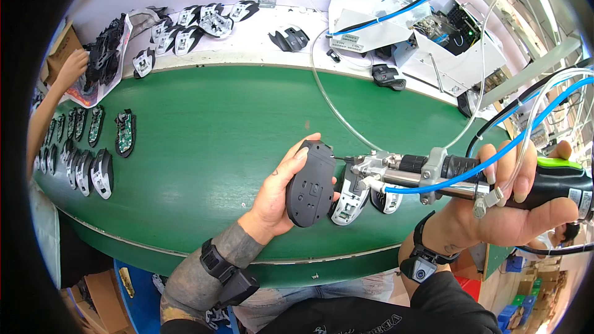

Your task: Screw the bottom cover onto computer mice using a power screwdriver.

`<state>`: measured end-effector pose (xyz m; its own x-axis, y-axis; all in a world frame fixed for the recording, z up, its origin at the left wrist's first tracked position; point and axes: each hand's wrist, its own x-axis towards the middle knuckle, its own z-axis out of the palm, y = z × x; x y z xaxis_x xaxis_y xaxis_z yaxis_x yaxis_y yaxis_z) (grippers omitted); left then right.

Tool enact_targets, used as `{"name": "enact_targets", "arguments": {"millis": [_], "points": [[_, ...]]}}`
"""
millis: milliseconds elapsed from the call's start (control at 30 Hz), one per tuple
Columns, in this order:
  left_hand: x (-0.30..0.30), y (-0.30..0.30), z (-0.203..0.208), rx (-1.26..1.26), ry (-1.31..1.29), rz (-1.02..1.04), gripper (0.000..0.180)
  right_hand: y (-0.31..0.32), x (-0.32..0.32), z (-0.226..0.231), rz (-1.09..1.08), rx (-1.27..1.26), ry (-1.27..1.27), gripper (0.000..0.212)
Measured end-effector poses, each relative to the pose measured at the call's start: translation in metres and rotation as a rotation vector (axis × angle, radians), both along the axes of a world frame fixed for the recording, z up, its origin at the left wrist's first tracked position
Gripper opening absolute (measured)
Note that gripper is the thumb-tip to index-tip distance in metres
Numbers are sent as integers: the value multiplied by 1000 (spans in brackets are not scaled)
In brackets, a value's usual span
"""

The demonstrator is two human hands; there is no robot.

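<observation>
My left hand (270, 195) grips a black computer mouse (311, 187) over the green belt, its underside with small screw holes turned up. In my right hand (504, 201) is an electric screwdriver (458, 167) with a black and green handle, a metal nozzle and blue and clear air hoses. The screwdriver lies level, and its thin bit points left at the upper end of the mouse; whether they touch I cannot tell. Two white and black mouse shells (350, 207) rest on the belt beneath the nozzle, partly hidden by it.
A screw feeder machine (455, 40) stands at the back right, its clear tube looping over the green belt (204, 142). White and black shells (187, 38) line the back ledge. Circuit-board halves (125, 133) and shells sit at left, where another person's arm (46, 108) reaches in.
</observation>
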<state>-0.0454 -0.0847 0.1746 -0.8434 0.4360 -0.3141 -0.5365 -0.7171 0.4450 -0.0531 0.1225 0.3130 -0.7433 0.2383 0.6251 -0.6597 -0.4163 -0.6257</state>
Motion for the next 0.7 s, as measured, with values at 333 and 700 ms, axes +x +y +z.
{"name": "enact_targets", "arguments": {"millis": [333,700], "points": [[2,-2,1,59,46,14,51,0,-1,-1,-7,-15,15,67],[5,-1,4,89,55,10,51,3,3,-1,45,-40,-29,65]]}}
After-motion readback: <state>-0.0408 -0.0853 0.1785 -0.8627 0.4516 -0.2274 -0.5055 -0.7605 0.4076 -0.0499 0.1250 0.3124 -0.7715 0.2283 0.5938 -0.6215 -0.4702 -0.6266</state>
